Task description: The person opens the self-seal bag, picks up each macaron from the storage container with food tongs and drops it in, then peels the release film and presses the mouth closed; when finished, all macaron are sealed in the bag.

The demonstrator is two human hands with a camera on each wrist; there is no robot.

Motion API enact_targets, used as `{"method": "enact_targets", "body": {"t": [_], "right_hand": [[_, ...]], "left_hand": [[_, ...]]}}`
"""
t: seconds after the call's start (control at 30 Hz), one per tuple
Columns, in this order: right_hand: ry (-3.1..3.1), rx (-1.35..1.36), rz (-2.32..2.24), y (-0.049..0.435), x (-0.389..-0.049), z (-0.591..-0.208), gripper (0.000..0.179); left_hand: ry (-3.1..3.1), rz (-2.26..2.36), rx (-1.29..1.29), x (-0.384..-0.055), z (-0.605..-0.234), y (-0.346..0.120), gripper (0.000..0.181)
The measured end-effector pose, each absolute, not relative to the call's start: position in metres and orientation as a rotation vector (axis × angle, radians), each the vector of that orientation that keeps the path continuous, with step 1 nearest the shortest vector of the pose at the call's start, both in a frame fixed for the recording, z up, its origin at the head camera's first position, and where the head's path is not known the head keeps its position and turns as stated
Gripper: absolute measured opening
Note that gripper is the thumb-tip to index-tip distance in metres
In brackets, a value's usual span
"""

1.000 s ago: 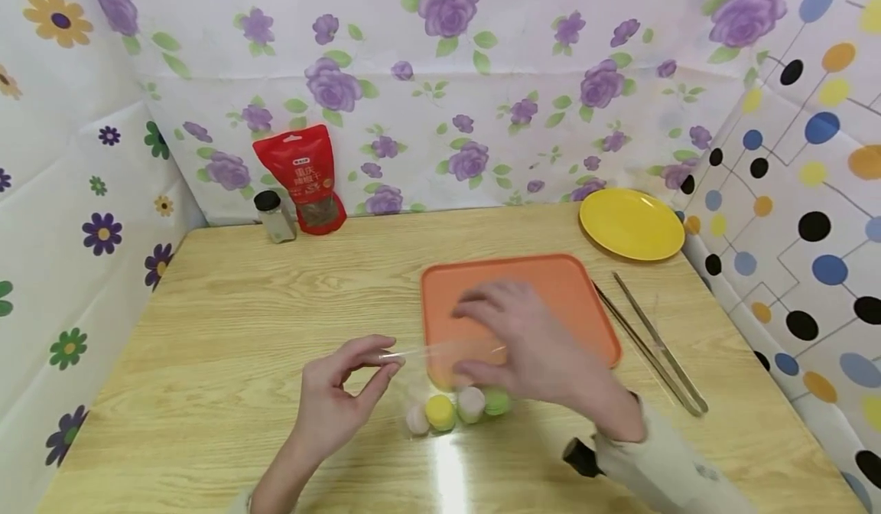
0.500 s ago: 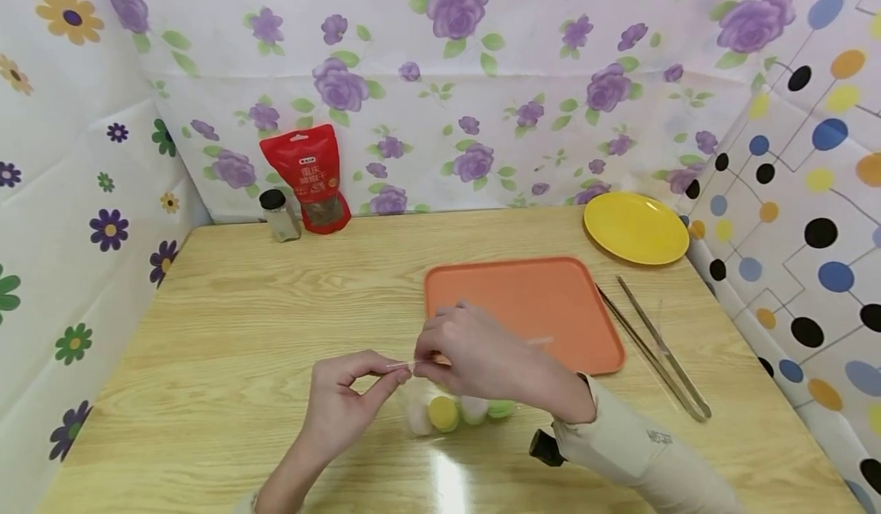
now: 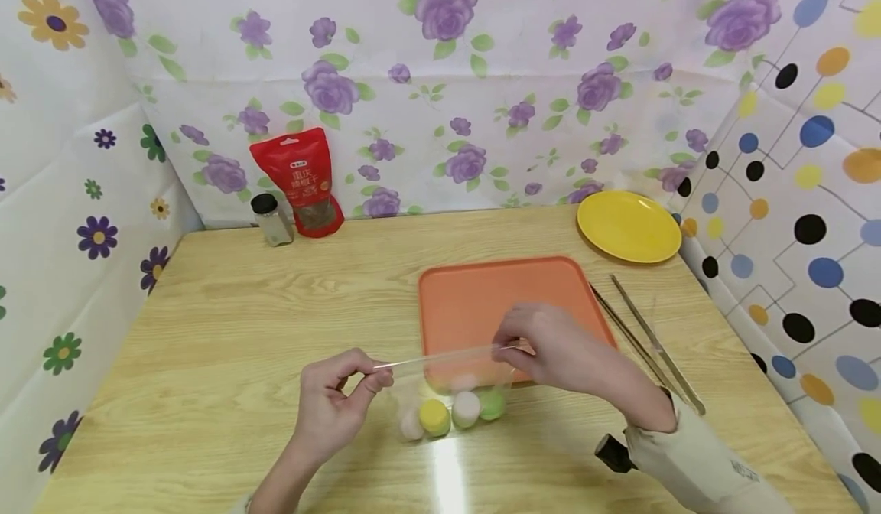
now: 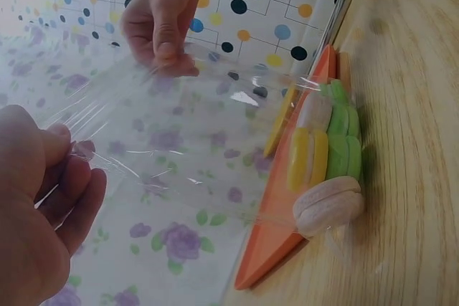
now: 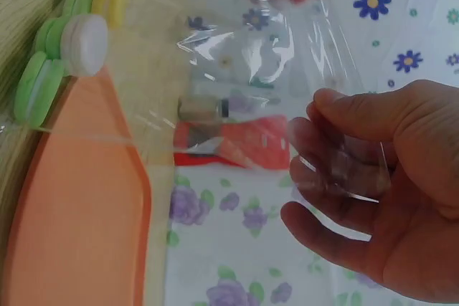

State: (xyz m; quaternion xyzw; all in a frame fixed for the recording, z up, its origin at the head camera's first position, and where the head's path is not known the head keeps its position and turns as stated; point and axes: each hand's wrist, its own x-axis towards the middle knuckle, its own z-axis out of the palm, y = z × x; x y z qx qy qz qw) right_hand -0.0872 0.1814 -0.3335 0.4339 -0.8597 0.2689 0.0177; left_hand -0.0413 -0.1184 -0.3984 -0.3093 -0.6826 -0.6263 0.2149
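Observation:
A clear plastic bag [image 4: 179,134] stands between my hands with several macarons at its bottom. Through the film show a yellow macaron [image 3: 435,417], pale ones such as this pale macaron [image 4: 330,206], and green ones including a green macaron [image 5: 37,91]. My left hand [image 3: 337,395] pinches the bag's upper left corner between thumb and fingers. At the opposite upper corner, my right hand [image 3: 551,346] holds the edge with thumb and fingertips. The top edge is stretched nearly straight between them, while the macarons rest low by the tabletop.
Just behind the bag lies an orange tray [image 3: 502,300]. Metal tongs [image 3: 657,347] lie to its right, and a yellow plate [image 3: 629,226] is at the back right. A red pouch [image 3: 299,177] and a black-capped jar [image 3: 272,221] stand at the back left.
My right hand came from over the tray to the bag's edge beside my left hand, then slid right along it, drawing the top edge taut. The left hand stayed nearly still.

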Motion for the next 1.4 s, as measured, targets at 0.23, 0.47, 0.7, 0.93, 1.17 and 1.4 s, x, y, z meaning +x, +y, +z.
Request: {"method": "enact_targets", "body": {"t": [0.23,0.47,0.7,0.93,1.17,1.4], "right_hand": [[-2.654,1.276,0.932,0.2,-0.087,-0.341,0.01],[-2.569,1.248,0.932,0.209,-0.085,-0.348,0.019],[-2.489,1.241,0.971,0.211,-0.083,-0.35,0.023],[-2.382,1.283,1.125,0.206,-0.079,-0.349,0.025],[-2.261,1.23,1.277,0.167,-0.089,-0.342,0.015],[-2.246,1.213,1.624,0.121,-0.112,-0.34,0.008]], "left_hand": [[-1.879,-1.752,-0.833,-0.042,-0.401,-0.12,0.031],[-1.883,-1.766,-0.814,-0.041,-0.403,-0.122,0.032],[-1.909,-1.758,-0.799,-0.039,-0.403,-0.124,0.032],[-1.939,-1.677,-0.801,-0.032,-0.396,-0.134,0.026],[-1.958,-1.565,-0.664,-0.035,-0.376,-0.158,0.025],[-1.956,-1.7,-0.522,-0.051,-0.368,-0.192,0.011]]}}
